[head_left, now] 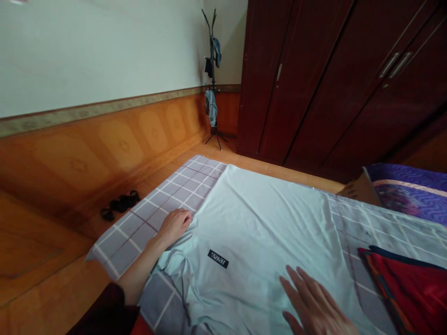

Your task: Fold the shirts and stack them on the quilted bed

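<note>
Spread flat over the checked grey sheet: a pale blue T-shirt, reaching from under the fingers of both hands away toward the dark wardrobe. Just right of the right-hand fingers, a red cloth. Pressed flat on the shirt's near part, fingers released and spread, grasping nothing: the right hand. At the shirt's left edge, fingers curled over the fabric: the left hand; whether pinching it, impossible to tell. Between both sets of fingers, a small black label.
</note>
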`<move>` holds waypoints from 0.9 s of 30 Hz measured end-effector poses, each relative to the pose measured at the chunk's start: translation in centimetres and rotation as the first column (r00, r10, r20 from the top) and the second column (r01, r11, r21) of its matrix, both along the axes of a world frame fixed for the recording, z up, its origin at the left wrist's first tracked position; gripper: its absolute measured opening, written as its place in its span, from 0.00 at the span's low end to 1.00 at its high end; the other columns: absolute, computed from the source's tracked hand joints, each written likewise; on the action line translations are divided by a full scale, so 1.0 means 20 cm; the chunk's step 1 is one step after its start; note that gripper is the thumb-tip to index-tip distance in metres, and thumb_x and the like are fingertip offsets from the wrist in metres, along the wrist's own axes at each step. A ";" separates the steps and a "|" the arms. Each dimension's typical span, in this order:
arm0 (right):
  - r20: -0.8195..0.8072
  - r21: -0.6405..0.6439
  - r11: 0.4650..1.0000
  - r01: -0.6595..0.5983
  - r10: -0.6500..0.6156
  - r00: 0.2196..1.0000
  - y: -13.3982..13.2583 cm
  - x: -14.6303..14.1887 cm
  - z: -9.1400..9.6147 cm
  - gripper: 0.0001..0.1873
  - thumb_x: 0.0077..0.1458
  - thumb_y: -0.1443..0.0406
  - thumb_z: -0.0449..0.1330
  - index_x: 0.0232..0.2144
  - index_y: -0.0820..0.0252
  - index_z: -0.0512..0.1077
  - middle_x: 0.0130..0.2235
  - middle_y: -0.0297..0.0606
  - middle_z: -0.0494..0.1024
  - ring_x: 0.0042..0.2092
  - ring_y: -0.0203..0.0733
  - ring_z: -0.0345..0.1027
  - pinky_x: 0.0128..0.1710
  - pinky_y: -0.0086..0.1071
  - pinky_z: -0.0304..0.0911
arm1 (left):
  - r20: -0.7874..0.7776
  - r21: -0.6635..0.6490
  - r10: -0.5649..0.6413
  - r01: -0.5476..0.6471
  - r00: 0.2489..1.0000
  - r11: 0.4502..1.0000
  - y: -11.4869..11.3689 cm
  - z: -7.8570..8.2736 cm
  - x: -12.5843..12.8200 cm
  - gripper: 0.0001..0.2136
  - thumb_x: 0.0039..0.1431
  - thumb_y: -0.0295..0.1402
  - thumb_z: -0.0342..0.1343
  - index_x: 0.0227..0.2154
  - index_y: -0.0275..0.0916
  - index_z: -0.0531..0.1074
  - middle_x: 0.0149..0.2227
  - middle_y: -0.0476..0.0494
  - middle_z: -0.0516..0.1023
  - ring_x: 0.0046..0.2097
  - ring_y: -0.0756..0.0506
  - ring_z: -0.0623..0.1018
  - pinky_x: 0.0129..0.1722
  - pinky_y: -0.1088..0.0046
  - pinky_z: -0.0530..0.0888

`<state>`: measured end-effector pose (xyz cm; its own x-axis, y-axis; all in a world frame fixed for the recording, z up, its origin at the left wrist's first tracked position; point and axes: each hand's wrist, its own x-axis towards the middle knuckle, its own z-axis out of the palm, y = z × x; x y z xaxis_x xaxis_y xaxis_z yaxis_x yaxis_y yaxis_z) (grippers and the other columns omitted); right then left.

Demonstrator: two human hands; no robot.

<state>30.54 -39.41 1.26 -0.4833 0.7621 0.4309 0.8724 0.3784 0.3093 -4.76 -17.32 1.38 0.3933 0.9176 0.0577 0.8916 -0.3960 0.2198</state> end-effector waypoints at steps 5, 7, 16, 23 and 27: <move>-0.115 -0.066 0.988 -0.142 0.134 0.984 0.09 -0.23 0.03 0.21 0.51 0.64 0.53 0.49 0.59 0.68 0.50 0.45 0.74 0.50 0.50 0.68 0.43 0.38 0.67 | 0.000 -0.011 -0.005 0.005 1.000 1.000 -0.01 0.02 0.00 0.08 0.59 0.30 0.45 0.28 0.39 0.69 0.31 0.47 0.74 0.35 0.47 0.72 0.34 0.74 0.64; -0.153 -0.103 0.982 -0.157 0.141 0.978 0.12 -0.27 -0.02 0.22 0.51 0.64 0.53 0.49 0.60 0.68 0.51 0.47 0.73 0.51 0.51 0.67 0.45 0.39 0.67 | -0.009 -0.012 0.002 -0.002 1.000 1.000 -0.02 0.02 -0.01 0.09 0.59 0.30 0.46 0.28 0.40 0.69 0.31 0.46 0.74 0.35 0.47 0.72 0.35 0.73 0.64; -0.280 -0.118 0.978 -0.169 0.131 0.951 0.21 -0.32 -0.25 0.27 0.58 0.56 0.54 0.56 0.60 0.63 0.58 0.48 0.65 0.58 0.53 0.60 0.51 0.44 0.61 | -0.052 0.016 0.215 -0.215 0.975 0.977 -0.09 0.13 -0.19 0.09 0.59 0.33 0.46 0.29 0.38 0.70 0.33 0.40 0.73 0.39 0.41 0.73 0.40 0.67 0.65; -0.258 -0.130 0.975 -0.178 0.140 0.956 0.21 -0.30 -0.27 0.28 0.57 0.55 0.55 0.56 0.62 0.63 0.59 0.48 0.64 0.59 0.55 0.58 0.52 0.45 0.61 | 0.047 -0.206 -0.086 0.094 0.995 0.974 -0.45 0.13 -0.26 0.09 0.48 0.24 0.50 0.33 0.40 0.69 0.43 0.44 0.71 0.46 0.44 0.70 0.46 0.70 0.65; -0.247 -0.152 0.975 -0.163 0.122 0.961 0.21 -0.32 -0.28 0.27 0.57 0.56 0.55 0.56 0.62 0.63 0.59 0.49 0.64 0.59 0.55 0.57 0.52 0.46 0.61 | 0.072 -0.205 0.000 0.015 0.997 0.979 -0.55 0.15 -0.31 0.10 0.47 0.21 0.46 0.31 0.40 0.67 0.41 0.45 0.72 0.45 0.45 0.70 0.46 0.70 0.66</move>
